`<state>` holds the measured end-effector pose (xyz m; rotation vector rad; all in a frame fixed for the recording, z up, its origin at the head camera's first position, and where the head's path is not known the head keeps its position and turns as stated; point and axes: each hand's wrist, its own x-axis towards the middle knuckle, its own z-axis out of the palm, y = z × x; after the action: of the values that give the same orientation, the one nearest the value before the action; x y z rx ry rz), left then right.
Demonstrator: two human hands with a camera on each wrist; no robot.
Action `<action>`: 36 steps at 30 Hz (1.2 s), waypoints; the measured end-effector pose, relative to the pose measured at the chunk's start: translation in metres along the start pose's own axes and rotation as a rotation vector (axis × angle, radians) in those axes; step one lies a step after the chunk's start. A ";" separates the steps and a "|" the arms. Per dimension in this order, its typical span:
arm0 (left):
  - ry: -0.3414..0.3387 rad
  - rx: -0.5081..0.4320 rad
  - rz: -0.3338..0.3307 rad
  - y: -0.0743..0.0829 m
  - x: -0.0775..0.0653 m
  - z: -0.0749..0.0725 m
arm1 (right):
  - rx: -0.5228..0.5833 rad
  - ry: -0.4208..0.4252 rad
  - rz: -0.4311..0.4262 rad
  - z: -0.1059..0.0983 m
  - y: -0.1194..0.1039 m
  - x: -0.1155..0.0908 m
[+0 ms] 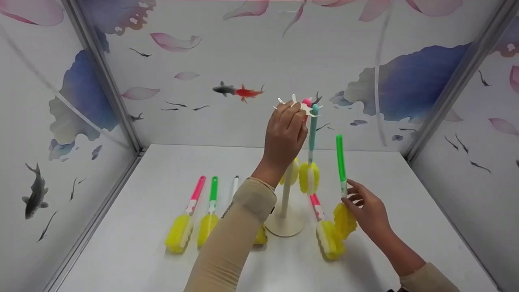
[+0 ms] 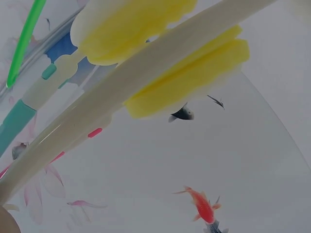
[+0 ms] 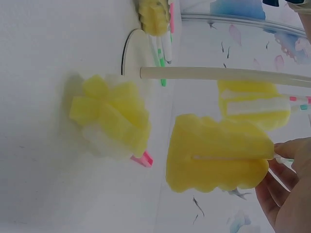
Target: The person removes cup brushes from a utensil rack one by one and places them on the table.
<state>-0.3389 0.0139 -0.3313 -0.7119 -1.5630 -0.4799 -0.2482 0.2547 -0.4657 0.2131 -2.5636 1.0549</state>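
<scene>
My right hand [image 1: 369, 209] pinches a sponge bottle brush with a green handle [image 1: 341, 158] at its white neck. That brush stands upright above the table, its yellow sponge head [image 3: 218, 153] below the fingers. My left hand [image 1: 286, 129] grips the top of a cream stand [image 1: 286, 198], by its ring of short hooks. A teal-handled brush [image 1: 312, 134] hangs from the hooks, sponge down. Behind the hand hangs a brush with a pink top [image 1: 307, 102], mostly hidden; its yellow sponge [image 2: 189, 80] shows beyond the pole in the left wrist view.
On the white table [image 1: 134, 243] lie a pink-handled brush [image 1: 196, 194] and a green-handled brush [image 1: 213, 194] at the left. A white-handled brush [image 1: 235, 184] is partly behind my left sleeve. Another pink-handled brush [image 1: 330, 239] lies right of the stand's round base. Printed panels surround the table.
</scene>
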 end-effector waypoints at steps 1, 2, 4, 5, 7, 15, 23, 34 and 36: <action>-0.002 0.003 0.001 0.000 0.000 0.000 | -0.002 -0.009 0.011 0.000 0.001 -0.001; -0.002 0.004 0.003 0.000 0.000 0.000 | -0.003 -0.016 0.023 0.000 0.002 -0.002; -0.001 0.013 0.010 0.000 0.000 0.000 | -0.009 -0.028 0.044 0.001 0.005 -0.003; 0.003 0.016 0.014 0.000 0.000 0.000 | -0.014 -0.035 0.053 0.002 0.006 -0.003; 0.013 0.022 0.021 0.000 0.001 0.001 | -0.019 -0.048 0.068 0.003 0.008 -0.004; 0.012 0.040 0.024 -0.001 0.002 0.003 | -0.001 -0.089 0.093 0.005 0.019 -0.007; 0.000 0.008 0.019 0.001 0.001 0.003 | -0.013 -0.137 0.144 0.005 0.029 -0.005; 0.011 0.024 0.020 0.003 0.001 0.004 | -0.025 -0.135 0.158 -0.004 0.033 0.000; 0.007 0.029 0.017 0.004 0.002 0.004 | -0.037 -0.138 0.164 -0.006 0.034 0.000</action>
<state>-0.3390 0.0202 -0.3301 -0.7002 -1.5532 -0.4453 -0.2559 0.2831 -0.4837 0.0688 -2.7619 1.0837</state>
